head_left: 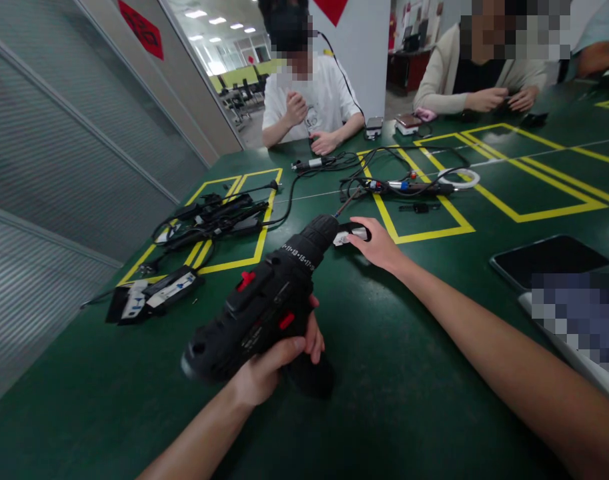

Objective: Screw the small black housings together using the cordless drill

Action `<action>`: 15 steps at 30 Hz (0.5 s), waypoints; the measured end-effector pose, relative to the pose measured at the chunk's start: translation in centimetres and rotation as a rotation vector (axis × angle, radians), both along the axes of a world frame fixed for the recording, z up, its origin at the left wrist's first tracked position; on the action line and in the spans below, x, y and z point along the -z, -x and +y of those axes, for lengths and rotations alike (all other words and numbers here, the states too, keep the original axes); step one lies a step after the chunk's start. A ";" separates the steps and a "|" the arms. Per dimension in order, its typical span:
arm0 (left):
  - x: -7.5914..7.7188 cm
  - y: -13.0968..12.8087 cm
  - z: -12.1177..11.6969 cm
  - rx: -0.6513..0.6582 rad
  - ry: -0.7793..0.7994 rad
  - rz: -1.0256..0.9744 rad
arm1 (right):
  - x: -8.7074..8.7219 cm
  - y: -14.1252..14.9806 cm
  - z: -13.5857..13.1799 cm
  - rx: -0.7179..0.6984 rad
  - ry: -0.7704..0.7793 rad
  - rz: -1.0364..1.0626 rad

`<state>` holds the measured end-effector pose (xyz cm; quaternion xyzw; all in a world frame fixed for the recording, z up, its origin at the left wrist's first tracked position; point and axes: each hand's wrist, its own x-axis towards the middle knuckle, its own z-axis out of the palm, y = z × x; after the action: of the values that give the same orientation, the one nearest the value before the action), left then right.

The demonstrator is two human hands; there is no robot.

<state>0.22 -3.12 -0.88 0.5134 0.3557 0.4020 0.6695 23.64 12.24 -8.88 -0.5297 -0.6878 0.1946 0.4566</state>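
My left hand is wrapped around the grip of a black cordless drill with red buttons. The drill is tilted across the view, its chuck pointing away and to the right. A long thin bit sticks out of the chuck. Just right of the chuck, my right hand is closed on a small black object with a white or silvery face, held low at the table; its kind is unclear. The fingertips of my right hand are partly hidden by that object.
Black cables and adapters lie tangled on the left of the green table. Pen-like tools with cables and a white ring lie beyond my right hand. A phone is at right. Two people sit opposite.
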 end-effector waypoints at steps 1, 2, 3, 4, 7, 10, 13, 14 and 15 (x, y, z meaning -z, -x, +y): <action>-0.2 0.0 0.1 -0.004 0.024 -0.002 | 0.0 0.0 0.0 0.003 -0.001 0.000; -0.3 0.0 0.1 -0.007 0.052 -0.007 | 0.0 0.0 0.0 0.004 0.000 0.001; -0.5 -0.1 0.2 -0.009 0.081 -0.016 | 0.0 0.0 0.0 0.007 -0.001 0.004; -0.6 -0.1 0.1 -0.013 0.111 -0.027 | 0.0 0.0 0.0 0.010 -0.002 0.008; -0.7 -0.3 0.0 -0.047 0.177 -0.048 | 0.1 0.0 0.2 0.027 -0.011 0.013; -0.4 -0.5 0.0 -0.072 0.191 -0.017 | 0.3 -0.1 0.4 0.062 0.000 0.004; 0.0 -0.7 0.2 -0.068 0.199 0.027 | 0.5 -0.2 0.6 0.084 0.004 -0.015; 0.1 -0.7 0.3 -0.070 0.204 0.034 | 0.5 -0.2 0.6 0.086 0.003 -0.022; 0.2 -0.8 0.4 -0.076 0.209 0.037 | 0.5 -0.2 0.6 0.086 0.000 -0.028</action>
<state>1.02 -2.73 -1.09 0.4344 0.4270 0.3783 0.6971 23.79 12.84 -9.40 -0.5614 -0.6707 0.1676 0.4549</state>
